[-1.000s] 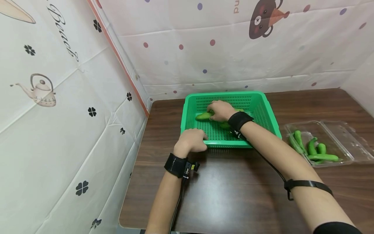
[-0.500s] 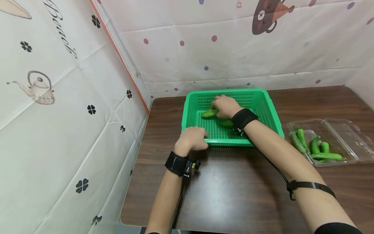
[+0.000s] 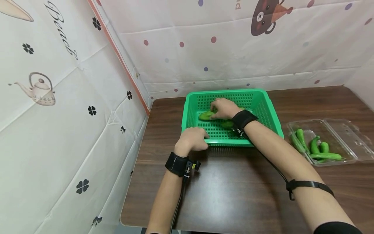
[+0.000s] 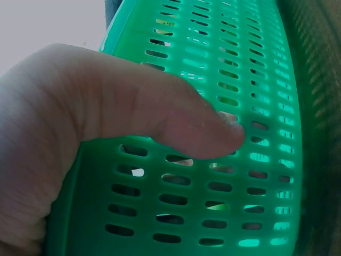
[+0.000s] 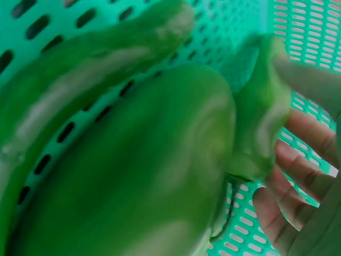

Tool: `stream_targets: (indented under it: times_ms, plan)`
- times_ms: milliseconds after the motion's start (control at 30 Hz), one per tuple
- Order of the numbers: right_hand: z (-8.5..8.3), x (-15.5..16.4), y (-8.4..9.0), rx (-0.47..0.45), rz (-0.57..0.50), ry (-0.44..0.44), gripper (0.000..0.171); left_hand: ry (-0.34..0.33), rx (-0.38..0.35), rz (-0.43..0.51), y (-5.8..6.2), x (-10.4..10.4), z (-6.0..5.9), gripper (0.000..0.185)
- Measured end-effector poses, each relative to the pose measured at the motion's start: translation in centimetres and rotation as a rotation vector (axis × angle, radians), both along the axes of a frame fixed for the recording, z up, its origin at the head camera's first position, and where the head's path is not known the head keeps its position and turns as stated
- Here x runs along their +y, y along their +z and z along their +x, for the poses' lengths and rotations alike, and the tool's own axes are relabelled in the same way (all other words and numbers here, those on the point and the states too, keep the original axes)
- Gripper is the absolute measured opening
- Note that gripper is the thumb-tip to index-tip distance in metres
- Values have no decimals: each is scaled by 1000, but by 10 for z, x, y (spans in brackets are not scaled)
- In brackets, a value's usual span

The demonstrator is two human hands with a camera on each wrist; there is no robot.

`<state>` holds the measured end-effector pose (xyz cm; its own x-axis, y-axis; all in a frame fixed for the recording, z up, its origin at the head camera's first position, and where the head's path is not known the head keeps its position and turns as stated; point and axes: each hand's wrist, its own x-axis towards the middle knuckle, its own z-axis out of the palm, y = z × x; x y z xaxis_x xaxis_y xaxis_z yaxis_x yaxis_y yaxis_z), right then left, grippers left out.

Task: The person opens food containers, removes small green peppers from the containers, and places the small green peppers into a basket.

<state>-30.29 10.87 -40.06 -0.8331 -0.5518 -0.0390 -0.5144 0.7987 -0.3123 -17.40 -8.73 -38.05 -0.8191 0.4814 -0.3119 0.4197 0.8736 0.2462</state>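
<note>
Partly hidden pepper [image 5: 261, 114]: pinched by right hand [image 3: 224, 109]
Left hand [image 3: 192, 139]: grips basket [image 3: 229, 142], most fingers hidden
Big pepper [image 5: 144, 160]: cropped in wrist view

Bright green on the slotted basket [image 3: 230, 142]; yellower green on the peppers [image 3: 205, 115] inside. Dark brown grain along the surface [image 3: 210, 188]. Black on the wristbands [image 3: 176, 164]. White on the wall covering [image 3: 175, 61], dotted pink and purple, with dark clovers [image 3: 82, 186].

"Beach" [image 3: 61, 31] on L sheet [image 3: 55, 139], cut-off ltrs [image 3: 238, 5] on back sheet [image 3: 239, 60]
</note>
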Motion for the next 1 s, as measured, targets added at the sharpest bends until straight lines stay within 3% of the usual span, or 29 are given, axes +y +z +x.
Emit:
stream_targets:
  times_ms: [300, 433, 600, 700, 1000]
  plan:
    - [2, 5, 8, 39, -78, -60, 28, 2, -27, -2, -2, 4, 1, 51]
    - [4, 5, 12, 11, -105, -4, 28, 3, -12, -8, -3, 3, 1, 51]
    - [4, 5, 7, -91, -1, 127, 29, -1, -3, -4, -3, 1, 1, 52]
    - [4, 5, 4, -89, 45, 119, 26, 3, -13, 5, -3, 0, 1, 52]
    - [3, 7, 3, -73, 29, 64, 27, 5, -5, 13, -1, 1, 0, 52]
